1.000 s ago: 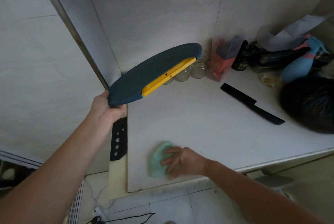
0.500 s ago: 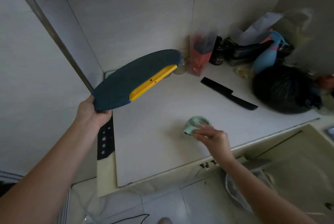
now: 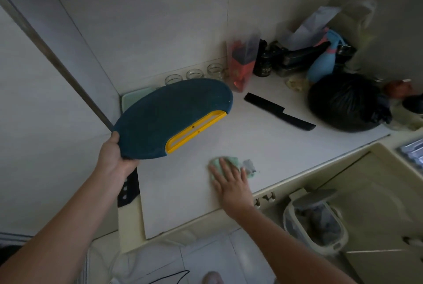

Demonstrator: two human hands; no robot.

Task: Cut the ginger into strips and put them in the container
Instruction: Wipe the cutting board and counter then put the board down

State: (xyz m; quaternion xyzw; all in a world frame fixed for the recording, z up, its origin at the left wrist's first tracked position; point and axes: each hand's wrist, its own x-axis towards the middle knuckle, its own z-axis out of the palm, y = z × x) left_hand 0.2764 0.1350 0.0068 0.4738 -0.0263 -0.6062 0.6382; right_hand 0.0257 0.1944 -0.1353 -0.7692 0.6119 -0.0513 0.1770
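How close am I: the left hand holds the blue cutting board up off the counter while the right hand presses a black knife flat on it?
Nearly. In the head view the right hand presses a green cloth on the counter, not the black knife, which lies untouched farther back. The left hand does hold the blue cutting board up.

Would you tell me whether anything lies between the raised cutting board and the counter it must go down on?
Yes: the right hand presses a green cloth onto the counter just beside the cutting board that the left hand holds up.
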